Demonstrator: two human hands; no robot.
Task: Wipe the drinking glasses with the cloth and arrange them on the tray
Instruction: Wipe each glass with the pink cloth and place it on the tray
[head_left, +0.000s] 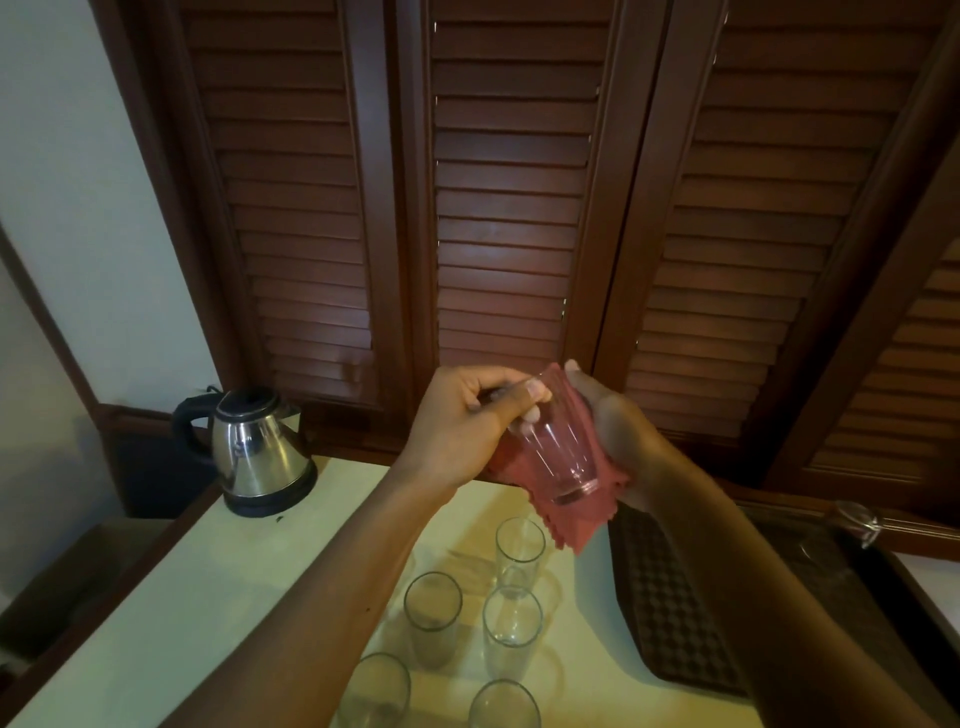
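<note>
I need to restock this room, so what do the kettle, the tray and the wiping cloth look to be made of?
Kettle: polished metal body, probably stainless steel, with mirror-like reflections; black handle and base look plastic.
Tray: dark, with a woven or embossed checker texture; material unclear, maybe plastic or faux leather.
Cloth: thin red fabric with a zigzag-cut edge, possibly microfibre.

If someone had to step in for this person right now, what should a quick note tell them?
Left hand grips the rim of a clear drinking glass, held in the air.
Right hand cups a red cloth against that glass's side.
Five more clear glasses stand on the pale tabletop.
The dark textured tray lies to the right; one glass seems to be at its far end.
Left: finish wiping this glass, set it on the tray, then the five.
</note>
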